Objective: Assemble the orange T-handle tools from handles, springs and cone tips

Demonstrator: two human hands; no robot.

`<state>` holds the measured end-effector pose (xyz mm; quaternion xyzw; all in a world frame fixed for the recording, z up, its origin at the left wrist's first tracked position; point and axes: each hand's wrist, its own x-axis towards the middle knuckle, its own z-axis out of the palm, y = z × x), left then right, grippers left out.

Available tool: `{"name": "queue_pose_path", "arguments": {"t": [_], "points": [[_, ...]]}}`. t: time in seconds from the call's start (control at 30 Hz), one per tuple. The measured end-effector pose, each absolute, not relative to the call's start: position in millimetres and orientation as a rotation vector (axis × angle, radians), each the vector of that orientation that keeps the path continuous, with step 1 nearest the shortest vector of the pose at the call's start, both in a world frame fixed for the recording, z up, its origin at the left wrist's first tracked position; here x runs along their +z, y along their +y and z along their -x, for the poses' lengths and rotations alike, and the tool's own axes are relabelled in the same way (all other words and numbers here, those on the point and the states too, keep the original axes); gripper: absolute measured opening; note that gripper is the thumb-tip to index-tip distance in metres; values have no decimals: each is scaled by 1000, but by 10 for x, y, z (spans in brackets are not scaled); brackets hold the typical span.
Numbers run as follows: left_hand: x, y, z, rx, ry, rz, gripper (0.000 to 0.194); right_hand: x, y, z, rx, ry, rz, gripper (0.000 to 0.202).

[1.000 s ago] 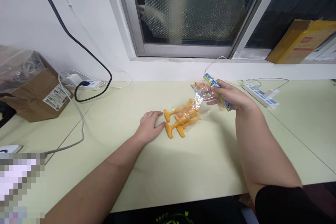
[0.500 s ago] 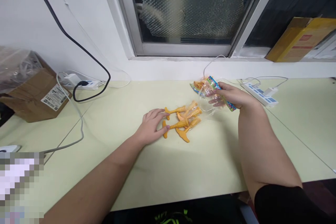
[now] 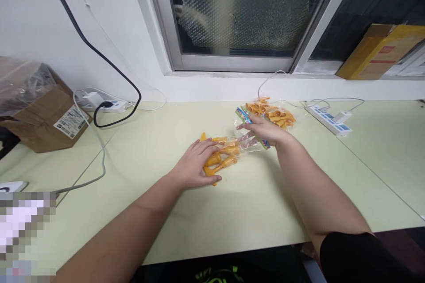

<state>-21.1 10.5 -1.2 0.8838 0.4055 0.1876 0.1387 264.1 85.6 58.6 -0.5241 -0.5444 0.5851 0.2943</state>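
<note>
My left hand (image 3: 193, 166) rests with spread fingers over several small orange plastic pieces (image 3: 229, 160). These have a flared cup at one end and a curved crosspiece at the other. Part of them is hidden under my fingers. A clear plastic bag (image 3: 249, 147) with a colourful printed strip along its edge is in my right hand (image 3: 264, 131), its fingers showing through the film. The bag's open-looking side reaches to the cup ends of the pieces; I cannot tell how many are inside. Behind my right hand lies a heap of similar orange pieces (image 3: 277, 114).
A cardboard box (image 3: 49, 119) with plastic wrap stands at the left. White power strips lie at the left (image 3: 116, 106) and right (image 3: 327, 119), with cables on the pale table (image 3: 186, 230). Against the window leans a yellow-brown carton (image 3: 378, 53).
My right hand has moved left and nearer with the bag, uncovering the heap behind. The pieces have shifted left under my left hand, their cup ends now at the bag.
</note>
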Motion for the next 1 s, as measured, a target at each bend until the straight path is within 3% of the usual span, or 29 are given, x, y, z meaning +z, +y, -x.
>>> {"name": "queue_pose_path", "arguments": {"t": [0.13, 0.27, 0.5, 1.0], "points": [[-46, 141, 261, 491, 1205, -2512, 96, 549, 809, -2473, 1627, -1436, 1316, 24], [-80, 177, 307, 448, 1304, -2477, 102, 680, 796, -2587, 1640, -1368, 1298, 40], [-62, 213, 337, 433, 1311, -2486, 78, 1011, 739, -2987, 1516, -1383, 1272, 38], [-101, 245, 375, 544, 1277, -2429, 72, 1022, 762, -3742, 1228, -1306, 1459, 19]]}}
